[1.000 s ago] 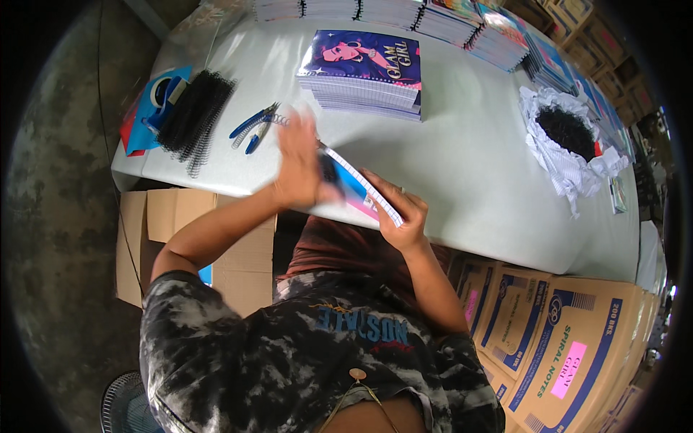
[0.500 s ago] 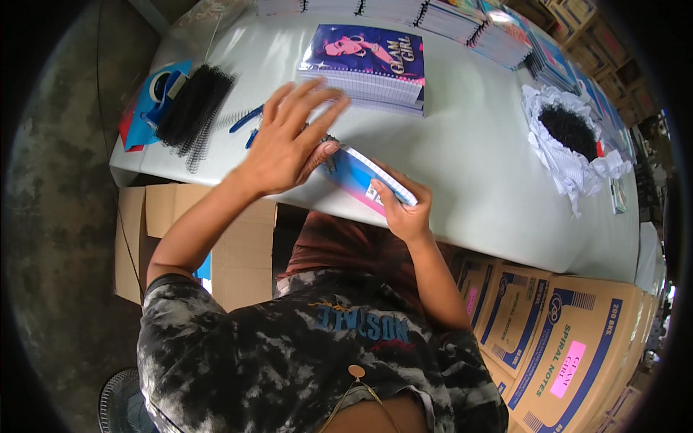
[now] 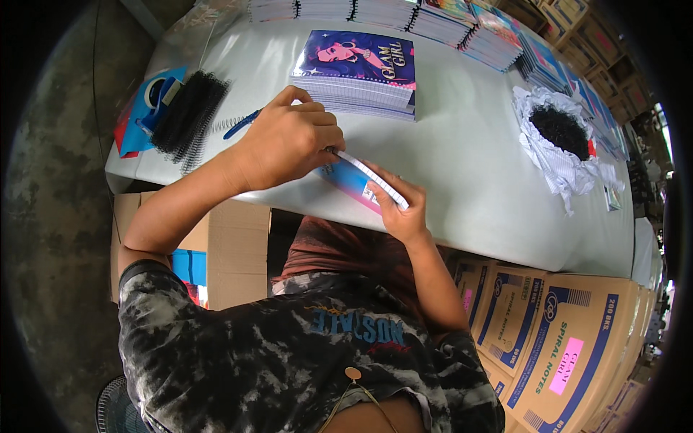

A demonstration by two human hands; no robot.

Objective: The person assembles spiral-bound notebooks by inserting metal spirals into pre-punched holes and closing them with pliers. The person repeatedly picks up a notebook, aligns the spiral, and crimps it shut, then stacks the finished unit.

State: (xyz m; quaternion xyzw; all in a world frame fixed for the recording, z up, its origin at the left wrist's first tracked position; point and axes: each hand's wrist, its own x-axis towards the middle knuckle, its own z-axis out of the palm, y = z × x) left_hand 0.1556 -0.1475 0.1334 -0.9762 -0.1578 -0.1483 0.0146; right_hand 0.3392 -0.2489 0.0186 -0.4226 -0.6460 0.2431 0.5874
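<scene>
A spiral notebook (image 3: 354, 186) with a blue and pink cover is held on a slant over the table's near edge, page edges facing up. My right hand (image 3: 401, 208) grips its lower right end, thumb on the cover. At the opposite end my left hand (image 3: 299, 137) is closed, fingertips pinched at the dark spiral wire (image 3: 330, 151) on the notebook's corner; the fingers hide most of the wire. Just behind my left hand lies a blue-handled tool (image 3: 241, 124), partly covered by it. Beyond my hands stands a stack of notebooks (image 3: 354, 88) with a purple illustrated cover on top.
Black spiral wires (image 3: 189, 115) lie in a bundle at the left, beside a blue tape dispenser (image 3: 154, 101). Bound notebooks (image 3: 382, 10) line the far edge. Crumpled paper (image 3: 530, 144) holding black coils sits at right. Cartons (image 3: 563, 346) and an open box (image 3: 238, 242) flank me below the table.
My left hand, spread and raised over the notebook's end before, has curled its fingers and closed at the spiral wire. My right hand keeps its grip on the notebook.
</scene>
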